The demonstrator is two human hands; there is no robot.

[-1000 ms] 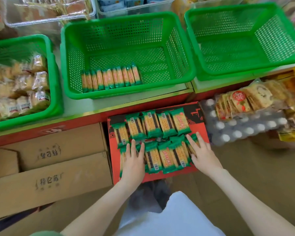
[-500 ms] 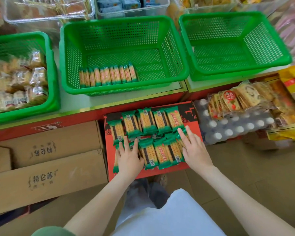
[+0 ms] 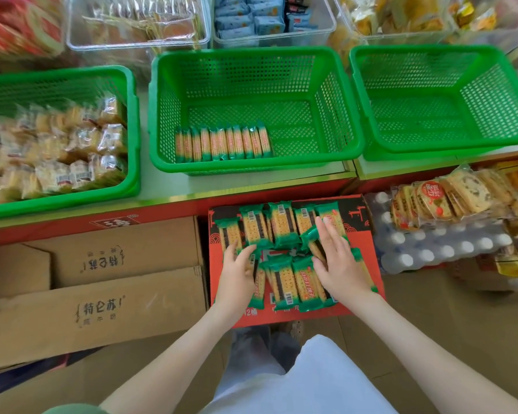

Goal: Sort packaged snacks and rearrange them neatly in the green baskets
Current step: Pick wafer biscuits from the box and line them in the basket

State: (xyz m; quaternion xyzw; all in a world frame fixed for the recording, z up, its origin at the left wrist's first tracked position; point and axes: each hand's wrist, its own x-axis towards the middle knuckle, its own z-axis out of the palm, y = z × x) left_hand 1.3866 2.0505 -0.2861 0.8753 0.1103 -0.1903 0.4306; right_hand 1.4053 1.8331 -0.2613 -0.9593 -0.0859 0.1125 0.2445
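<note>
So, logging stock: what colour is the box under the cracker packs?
Red box with black patterning, clearest in head view.

L hand [image 3: 237, 274] fingers curled; R hand [image 3: 338, 264] flat, fingers straight.

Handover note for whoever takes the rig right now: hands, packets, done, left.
Left hand grips a cracker packet at the pile's left edge; right hand lies flat on the pile.
The pile lies on the red box.
Done: one row stands in the middle basket.
Left: move the pile over; right basket holds nothing.
</note>
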